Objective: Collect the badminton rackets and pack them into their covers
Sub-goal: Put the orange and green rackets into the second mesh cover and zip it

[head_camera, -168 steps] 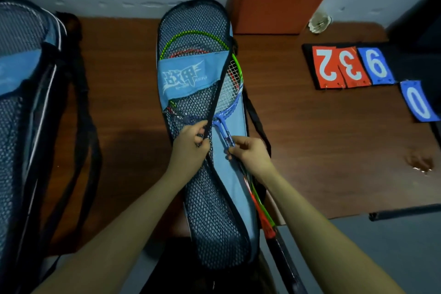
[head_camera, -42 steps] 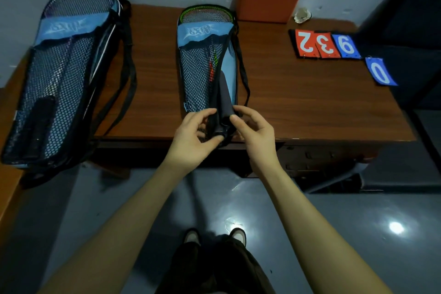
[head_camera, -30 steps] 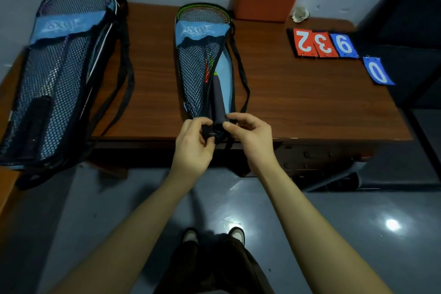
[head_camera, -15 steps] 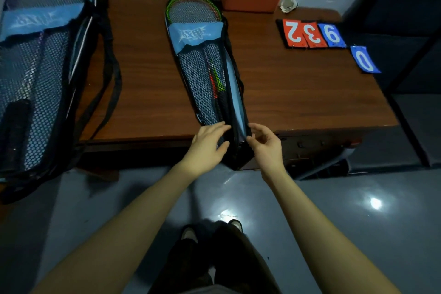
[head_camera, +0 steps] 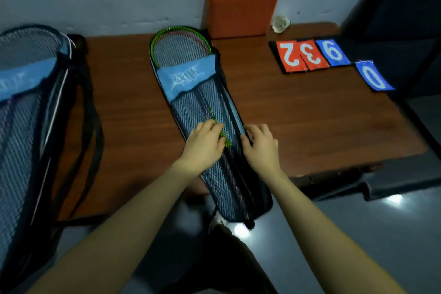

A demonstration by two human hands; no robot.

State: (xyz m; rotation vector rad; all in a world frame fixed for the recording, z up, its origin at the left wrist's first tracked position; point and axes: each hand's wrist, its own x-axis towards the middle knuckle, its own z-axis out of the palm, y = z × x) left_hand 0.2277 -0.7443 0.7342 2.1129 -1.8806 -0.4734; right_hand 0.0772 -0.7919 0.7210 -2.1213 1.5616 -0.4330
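Head view, left to right: a first racket cover (head_camera: 26,107) of black mesh with a blue band lies at the left end of the wooden counter (head_camera: 298,122), its lower part hanging past the front edge. White print crosses the band, too blurred to read. Racket frames show through its mesh, but their number cannot be told.

At the middle lies a second racket cover (head_camera: 191,93), the same make, running from near the wall to past the counter's front edge. Its blue band (head_camera: 188,76) carries a white logo with smaller characters, not legible. Two racket heads show inside it at the top, one green-rimmed racket (head_camera: 176,31) and one red-rimmed racket (head_camera: 202,43) beneath it.

The left hand (head_camera: 205,143) rests on the mesh at mid-cover, fingers bent onto the fabric over a green shaft; whether its grip pinches the mesh cannot be told. The right hand (head_camera: 260,143) is at the cover's right edge, fingers curled on the black edge strip (the blue inner side shows just above it).

Behind stands one orange block (head_camera: 241,7) against the wall, with one shuttlecock (head_camera: 281,24) beside it. To the right lie four score cards (head_camera: 310,55): red "2", red "3", blue "9", and a separate blue "0" card (head_camera: 373,75).
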